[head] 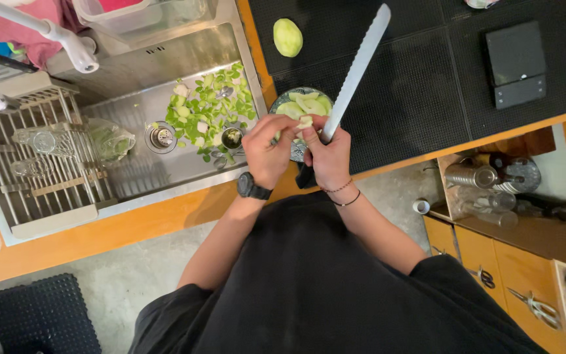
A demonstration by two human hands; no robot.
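Head view, left hand: I see my left hand (268, 152), with a black wristwatch (252, 187), fingers curled and pinching a small pale green fruit piece (304, 122) over the near edge of the counter.
Head view, right hand: my right hand (327, 156) is closed around the dark handle of a long serrated knife (358, 69), thumb touching the same fruit piece; the blade slants away toward the counter's far side.
Fruit piece: held between both hands, just above the near rim of a patterned bowl (283, 96).
Bowl: on the black mat (420, 92) near the counter's front edge, holding pale green slices (308, 105).
Whole fruit: a peeled green fruit (287, 37) lies on the mat beyond the bowl, well apart.
Sink: the steel sink (165, 59) at the counter's left holds scattered green peelings (207, 108).
Scale: a small black scale (515, 62) sits toward the mat's far right.
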